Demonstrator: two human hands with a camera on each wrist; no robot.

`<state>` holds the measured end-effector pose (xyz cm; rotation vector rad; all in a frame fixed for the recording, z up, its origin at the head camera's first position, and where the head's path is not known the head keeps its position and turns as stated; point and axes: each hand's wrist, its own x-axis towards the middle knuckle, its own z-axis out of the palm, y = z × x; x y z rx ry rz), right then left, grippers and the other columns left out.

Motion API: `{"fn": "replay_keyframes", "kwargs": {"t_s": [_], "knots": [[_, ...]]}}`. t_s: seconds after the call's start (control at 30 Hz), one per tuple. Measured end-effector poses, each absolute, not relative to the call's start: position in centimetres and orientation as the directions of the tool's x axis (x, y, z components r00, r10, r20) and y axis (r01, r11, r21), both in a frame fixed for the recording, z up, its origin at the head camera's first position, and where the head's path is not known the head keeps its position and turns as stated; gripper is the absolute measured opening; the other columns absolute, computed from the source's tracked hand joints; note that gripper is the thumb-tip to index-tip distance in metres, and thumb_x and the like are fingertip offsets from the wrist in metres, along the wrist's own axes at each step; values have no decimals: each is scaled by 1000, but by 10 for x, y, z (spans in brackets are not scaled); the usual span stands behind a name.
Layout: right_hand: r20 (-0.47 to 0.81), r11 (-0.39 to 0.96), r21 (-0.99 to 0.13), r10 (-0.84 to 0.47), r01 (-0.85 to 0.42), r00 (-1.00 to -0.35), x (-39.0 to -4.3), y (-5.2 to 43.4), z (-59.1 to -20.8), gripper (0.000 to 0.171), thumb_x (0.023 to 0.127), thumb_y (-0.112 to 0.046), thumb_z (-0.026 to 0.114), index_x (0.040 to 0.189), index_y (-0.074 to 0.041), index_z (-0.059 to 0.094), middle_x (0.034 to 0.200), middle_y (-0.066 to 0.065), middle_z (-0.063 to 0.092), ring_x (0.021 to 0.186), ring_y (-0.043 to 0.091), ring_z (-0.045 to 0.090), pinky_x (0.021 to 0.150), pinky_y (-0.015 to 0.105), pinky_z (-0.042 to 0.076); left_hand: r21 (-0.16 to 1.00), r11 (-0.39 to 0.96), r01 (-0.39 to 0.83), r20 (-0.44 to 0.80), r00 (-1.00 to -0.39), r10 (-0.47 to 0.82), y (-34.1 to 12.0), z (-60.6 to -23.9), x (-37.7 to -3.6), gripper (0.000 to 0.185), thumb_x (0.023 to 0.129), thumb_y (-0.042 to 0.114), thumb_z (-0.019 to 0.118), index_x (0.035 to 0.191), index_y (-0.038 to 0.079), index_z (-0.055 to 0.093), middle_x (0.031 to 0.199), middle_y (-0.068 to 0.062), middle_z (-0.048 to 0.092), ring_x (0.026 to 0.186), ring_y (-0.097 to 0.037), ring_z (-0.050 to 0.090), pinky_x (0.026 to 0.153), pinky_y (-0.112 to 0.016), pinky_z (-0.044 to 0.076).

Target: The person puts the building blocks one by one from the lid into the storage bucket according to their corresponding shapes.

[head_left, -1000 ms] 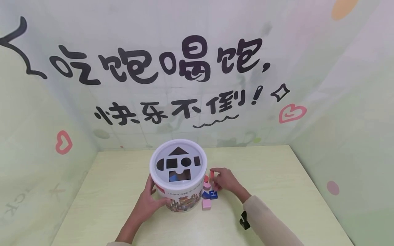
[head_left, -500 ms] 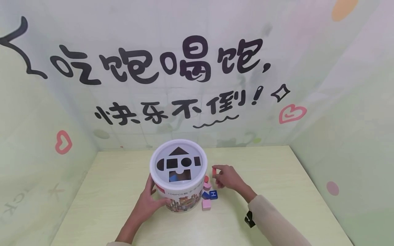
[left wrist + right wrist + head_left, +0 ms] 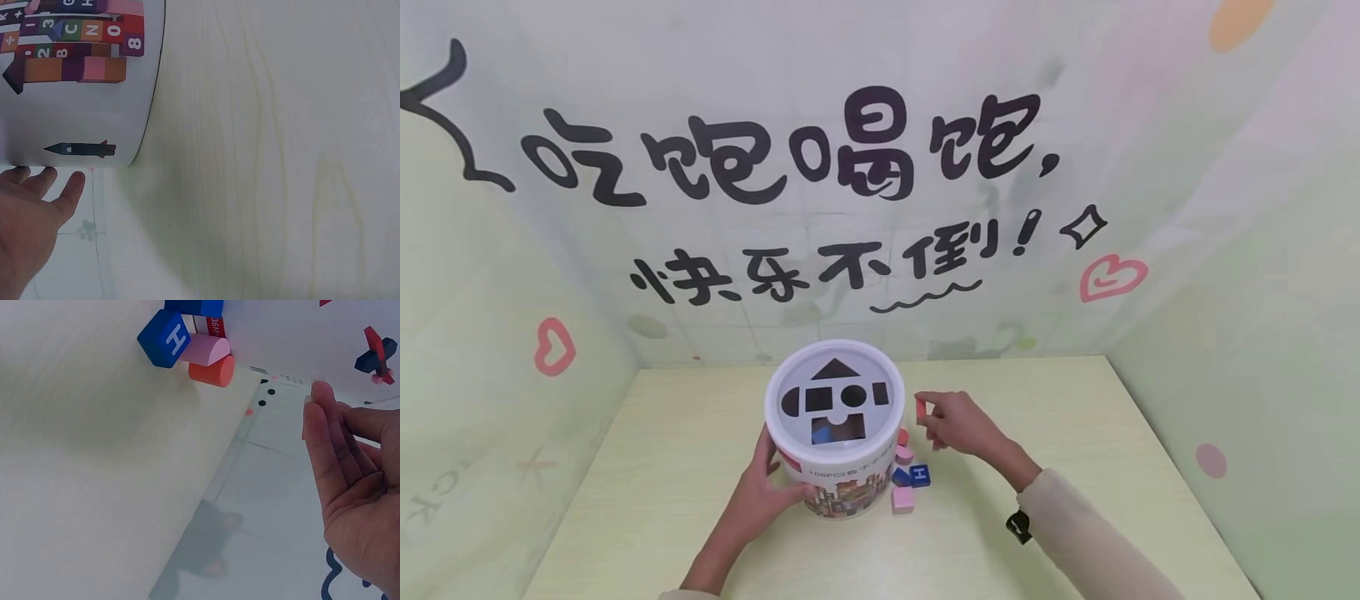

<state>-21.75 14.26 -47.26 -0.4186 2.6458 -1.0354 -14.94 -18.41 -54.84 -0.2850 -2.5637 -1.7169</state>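
Observation:
A white bucket (image 3: 833,467) with shape holes in its lid (image 3: 835,398) stands on the pale table (image 3: 1075,433). My left hand (image 3: 765,493) holds the bucket's near left side, thumb up along the wall and fingers across the front. The left wrist view shows those fingers (image 3: 47,194) against the printed bucket wall (image 3: 81,106). My right hand (image 3: 958,423) hovers right of the lid and pinches a small red block (image 3: 920,406) between thumb and fingertips. In the right wrist view the right hand (image 3: 350,475) hides almost all of that block.
Loose blocks lie against the bucket's right foot: a red cylinder (image 3: 902,437), a pink half-round (image 3: 905,454), a blue H cube (image 3: 921,475) and a pink cube (image 3: 902,499). The H cube (image 3: 165,339) and red cylinder (image 3: 212,370) also appear at the wrist. Walls close in behind and on both sides.
My right hand has risen from the pile of blocks with the red block, moving up and a little right to lid height. The left hand and bucket have stayed put.

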Motion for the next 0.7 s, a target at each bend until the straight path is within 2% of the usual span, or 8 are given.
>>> {"fn": "replay_keyframes", "kwargs": {"t_s": [0.23, 0.47, 0.7], "knots": [[-143, 728, -651, -398, -216, -906, -212, 142, -456, 46, 95, -13, 62, 140, -5, 52, 67, -4, 64, 55, 12, 62, 56, 23, 56, 912, 374, 168, 129, -983, 128, -185, -548, -149, 122, 71, 25, 88, 155, 41, 1, 161, -9, 23, 144, -39, 27, 107, -61, 39], [-108, 733, -623, -426, -273, -898, -207, 143, -442, 45, 96, -16, 61, 139, -6, 53, 65, -7, 64, 53, 10, 61, 51, 26, 53, 915, 365, 174, 133, -982, 133, -184, -547, -147, 122, 71, 24, 88, 155, 40, 1, 161, -10, 23, 144, -39, 27, 106, -61, 39], [-70, 711, -633, -448, -308, -891, -202, 140, -427, 42, 96, -17, 62, 137, -10, 56, 67, -8, 64, 54, 9, 61, 53, 25, 54, 912, 367, 185, 146, -980, 133, -184, -545, -147, 122, 71, 23, 88, 155, 41, 1, 160, -10, 24, 143, -39, 28, 106, -61, 39]]}}
